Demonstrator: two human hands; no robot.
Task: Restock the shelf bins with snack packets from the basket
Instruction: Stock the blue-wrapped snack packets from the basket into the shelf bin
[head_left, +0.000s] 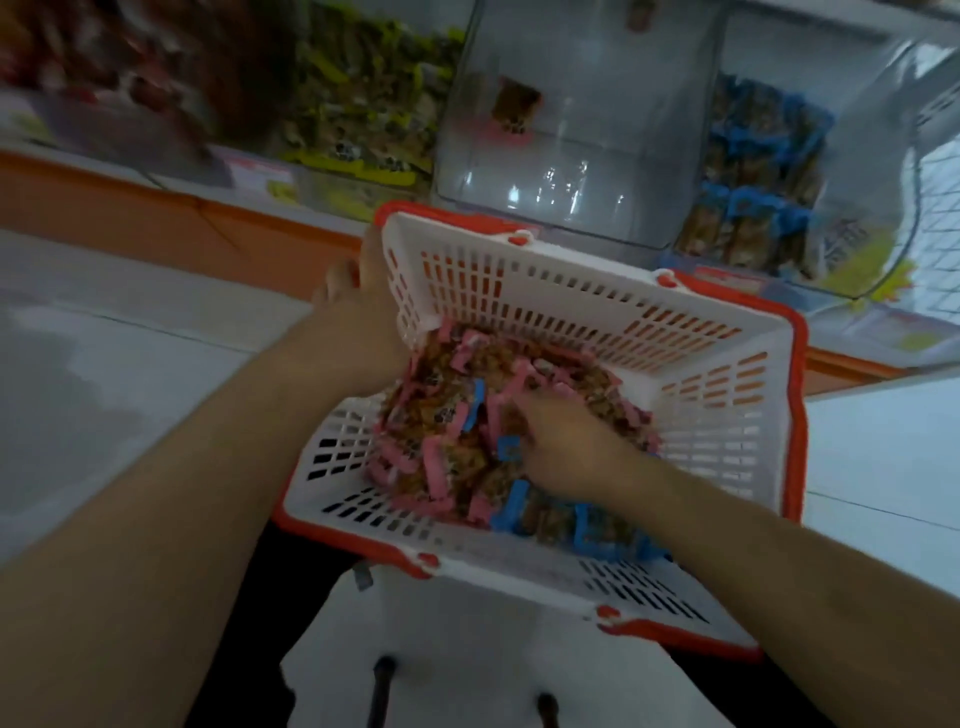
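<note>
A white slotted basket (571, 291) with a red rim sits in front of me, tilted toward the shelf. It holds a heap of pink-ended snack packets (441, 410) and some blue-ended packets (561, 525) near its front. My left hand (363, 301) grips the basket's far left corner. My right hand (566, 441) is down in the heap, fingers curled into the pink packets. Above the basket stands a clear shelf bin (571, 130), almost bare, with one pink packet (511, 111) inside.
Left of the clear bin is a bin of yellow-ended packets (363, 104); right of it a bin of blue-ended packets (758, 182). An orange shelf edge (156, 208) runs below them. White floor tiles lie on both sides. A white object sits under the basket.
</note>
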